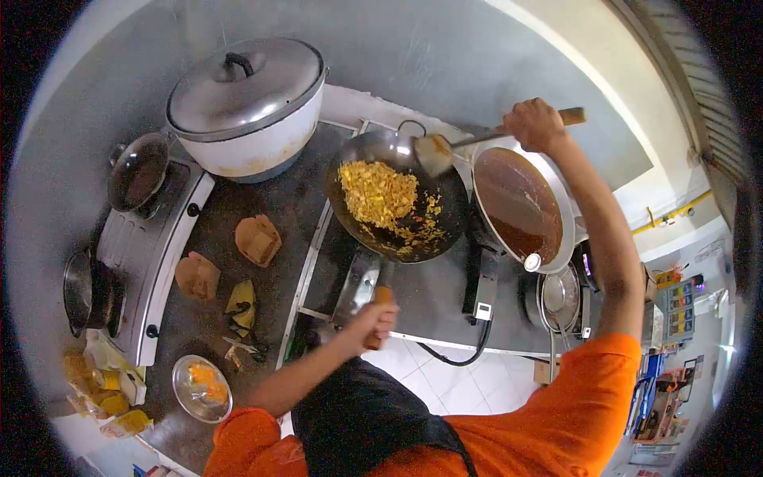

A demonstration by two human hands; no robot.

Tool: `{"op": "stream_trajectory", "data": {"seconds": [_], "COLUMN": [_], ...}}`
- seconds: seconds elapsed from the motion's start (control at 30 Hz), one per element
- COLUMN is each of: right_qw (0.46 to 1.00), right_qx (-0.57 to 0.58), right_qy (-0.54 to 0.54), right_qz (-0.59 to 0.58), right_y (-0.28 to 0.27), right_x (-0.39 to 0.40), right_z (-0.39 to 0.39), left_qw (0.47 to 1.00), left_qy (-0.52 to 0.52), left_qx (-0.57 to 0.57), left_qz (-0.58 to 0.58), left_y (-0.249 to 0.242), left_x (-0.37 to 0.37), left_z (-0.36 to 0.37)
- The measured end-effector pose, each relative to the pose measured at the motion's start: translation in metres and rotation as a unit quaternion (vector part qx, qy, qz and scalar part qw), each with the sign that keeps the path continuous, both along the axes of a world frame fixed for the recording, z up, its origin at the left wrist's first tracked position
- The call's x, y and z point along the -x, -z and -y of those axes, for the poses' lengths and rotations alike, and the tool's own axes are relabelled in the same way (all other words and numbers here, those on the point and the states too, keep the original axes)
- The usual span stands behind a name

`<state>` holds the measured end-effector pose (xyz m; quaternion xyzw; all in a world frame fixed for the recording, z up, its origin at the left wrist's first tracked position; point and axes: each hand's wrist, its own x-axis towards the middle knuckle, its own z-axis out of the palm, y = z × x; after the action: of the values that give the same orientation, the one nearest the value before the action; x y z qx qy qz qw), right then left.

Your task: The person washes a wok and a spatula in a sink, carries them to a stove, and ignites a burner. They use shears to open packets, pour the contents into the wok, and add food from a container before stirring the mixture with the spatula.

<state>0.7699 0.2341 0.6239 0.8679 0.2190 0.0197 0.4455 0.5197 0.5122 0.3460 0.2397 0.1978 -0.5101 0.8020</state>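
My left hand is closed around the wooden handle of a dark wok. Fried rice with yellow bits lies mostly on the wok's left side, and loose grains are scattered over its bottom. Up at the right, my right hand grips the long handle of a wok spatula. The spatula's broad blade is over the wok's upper right rim, apart from the main heap of rice. Beside the wok, under my right forearm, stands a large pot of reddish-brown liquid.
A big lidded pot stands at the back left, near a two-burner stove with pans. Brown paper food boxes, scissors and a metal plate with orange pieces are on the left counter. A strainer lies at the right.
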Motion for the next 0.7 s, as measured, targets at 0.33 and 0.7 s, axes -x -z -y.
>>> {"op": "stream_trajectory", "data": {"seconds": [0.33,0.7], "right_qw": [0.962,0.818], "right_qx": [-0.035,0.008], "right_qy": [0.096,0.401], "right_qz": [-0.252,-0.413], "right_y": [0.020,-0.014], "right_x": [-0.005,0.016], "right_z": [-0.047,-0.110], "left_qw": [0.988,0.985], "left_qy": [-0.150,-0.144], "left_qx": [-0.019,-0.046], "left_qz": [0.003,0.083], "left_y": [0.058,0.068], "left_x": [0.012,0.005], "left_z": [0.115,0.105]}}
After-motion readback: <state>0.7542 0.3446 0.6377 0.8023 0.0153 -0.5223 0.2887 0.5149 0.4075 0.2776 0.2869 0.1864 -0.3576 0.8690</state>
